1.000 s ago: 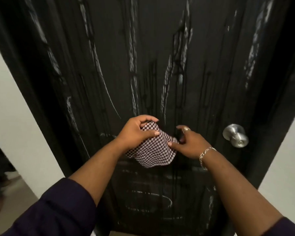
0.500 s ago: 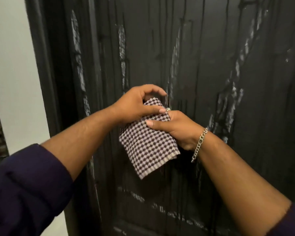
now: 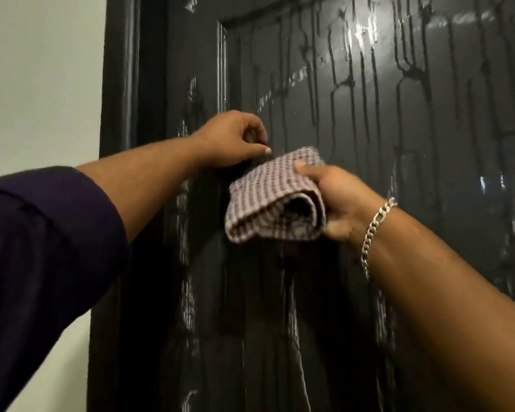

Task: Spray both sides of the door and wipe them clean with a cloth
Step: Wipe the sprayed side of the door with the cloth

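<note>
Door [image 3: 399, 144]: black, glossy, fills most of view. Wet over whole visible face, with dark runs streaming down from the top and pale streaks at the upper right and along the left stile. Raised panel moulding visible near the upper left corner.

Wall [image 3: 39, 78]: pale, plain, borders the door's left edge.

Left sleeve [image 3: 42, 263]: dark purple, at lower left, cuff just past the elbow; forearm bare beyond it, reaching up and right toward the door's left stile.

Right forearm: bare, entering from the lower right corner, angled up and left across the door face.

Cloth [image 3: 275, 194]: checked, dark on pale, folded over into a thick roll with the open fold facing the camera. Held up in front of the door, left of centre, just inside the panel moulding. Contact with the door surface cannot be told.

Left hand [image 3: 232, 141]: fingers curled, thumb tip extended toward the cloth's upper left corner. Close beside cloth; whether any of it is pinched cannot be told.

Right hand [image 3: 339, 200]: clamped on the cloth's right end, fingers over the top, thumb underneath. Somewhat blurred.

Hands close together, left slightly higher, cloth between them.

Bracelet [image 3: 375, 224]: silver chain links, on the right wrist.
</note>
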